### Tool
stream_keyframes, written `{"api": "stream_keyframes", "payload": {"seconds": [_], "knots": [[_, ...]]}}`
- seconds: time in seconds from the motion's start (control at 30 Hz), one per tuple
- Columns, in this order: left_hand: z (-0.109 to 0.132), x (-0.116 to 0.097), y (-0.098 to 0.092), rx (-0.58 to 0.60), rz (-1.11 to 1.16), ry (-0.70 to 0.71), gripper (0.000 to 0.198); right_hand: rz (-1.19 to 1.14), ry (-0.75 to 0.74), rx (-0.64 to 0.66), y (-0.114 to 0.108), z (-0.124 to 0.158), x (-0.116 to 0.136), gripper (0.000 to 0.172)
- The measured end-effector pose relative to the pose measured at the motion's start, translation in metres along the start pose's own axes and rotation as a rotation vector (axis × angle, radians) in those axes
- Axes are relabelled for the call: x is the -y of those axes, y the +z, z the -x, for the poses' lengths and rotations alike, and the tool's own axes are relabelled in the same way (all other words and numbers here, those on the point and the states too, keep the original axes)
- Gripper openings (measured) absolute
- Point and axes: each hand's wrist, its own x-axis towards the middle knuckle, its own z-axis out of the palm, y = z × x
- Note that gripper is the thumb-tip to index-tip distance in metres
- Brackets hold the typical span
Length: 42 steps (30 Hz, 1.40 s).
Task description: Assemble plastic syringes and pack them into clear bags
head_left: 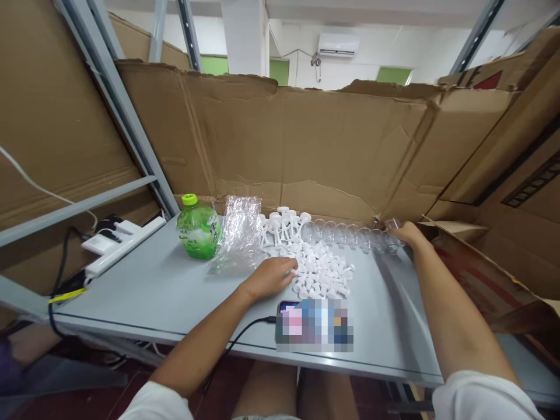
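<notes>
My left hand (272, 276) rests at the left edge of a pile of small white plastic pieces (324, 271). Its fingers are curled together against the pieces, and what lies under the fingertips is hidden. Behind the pile stand several taller white stemmed pieces (284, 224). A row of clear ribbed plastic containers (341, 233) runs rightward along the back of the table. At the row's right end, my right hand (406, 234) has its fingers closed on a clear plastic container (394, 224).
A green bottle (199, 233) and a clear plastic bag (240, 236) stand left of the pieces. A phone (315, 326) with a black cable lies near the front edge. Cardboard walls (280, 134) surround the table (149, 280); a power strip (125, 248) lies at left.
</notes>
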Motion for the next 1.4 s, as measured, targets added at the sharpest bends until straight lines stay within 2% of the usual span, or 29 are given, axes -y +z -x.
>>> {"api": "stream_keyframes", "payload": {"seconds": [0.1,0.17,0.23,0.33,0.43,0.47,0.63,0.7,0.8,0.9,1.0,1.13,1.2,1.27,1.4], "knots": [[0.0,0.003,0.003,-0.048,0.082,0.021,0.028,0.084,0.089,0.013,-0.002,0.005,0.016,0.054],[0.0,0.005,0.006,-0.074,0.128,0.03,0.031,0.076,0.009,0.027,-0.005,0.016,0.032,0.068],[-0.001,0.006,0.007,-0.096,0.167,0.03,0.031,-0.05,-0.097,0.037,-0.007,0.036,0.051,0.084],[-0.002,0.004,0.008,-0.142,0.254,0.038,0.029,-0.43,-0.173,0.149,-0.011,0.076,0.08,0.093],[-0.003,0.001,0.008,-0.197,0.386,0.041,0.026,-0.784,-0.228,0.294,-0.008,0.114,0.101,0.084],[-0.004,0.0,0.008,-0.215,0.437,0.032,0.024,-0.863,-0.236,0.299,-0.005,0.124,0.105,0.081],[-0.005,-0.003,0.013,-0.225,0.684,-0.071,0.013,-1.044,-0.303,0.35,0.026,0.143,0.108,0.068],[-0.006,-0.003,0.015,-0.218,0.783,-0.096,0.013,-1.084,-0.293,0.378,0.039,0.144,0.106,0.07],[-0.006,-0.004,0.017,-0.206,0.941,-0.112,0.017,-1.159,-0.215,0.349,0.056,0.147,0.103,0.074],[-0.008,-0.003,0.02,-0.188,1.068,-0.157,0.025,-1.245,-0.12,0.331,0.065,0.154,0.105,0.084],[-0.01,-0.004,0.023,-0.178,1.171,-0.208,0.032,-1.311,-0.087,0.393,0.069,0.162,0.109,0.085],[-0.013,-0.007,0.025,-0.204,1.314,-0.269,0.035,-1.33,-0.154,0.597,0.076,0.169,0.113,0.059],[-0.013,-0.008,0.025,-0.239,1.355,-0.296,0.036,-1.301,-0.202,0.652,0.08,0.171,0.114,0.048],[-0.013,-0.009,0.024,-0.291,1.351,-0.314,0.034,-1.21,-0.275,0.614,0.082,0.172,0.112,0.042],[-0.012,-0.007,0.024,-0.38,1.285,-0.317,0.027,-0.954,-0.435,0.455,0.082,0.171,0.107,0.036]]}}
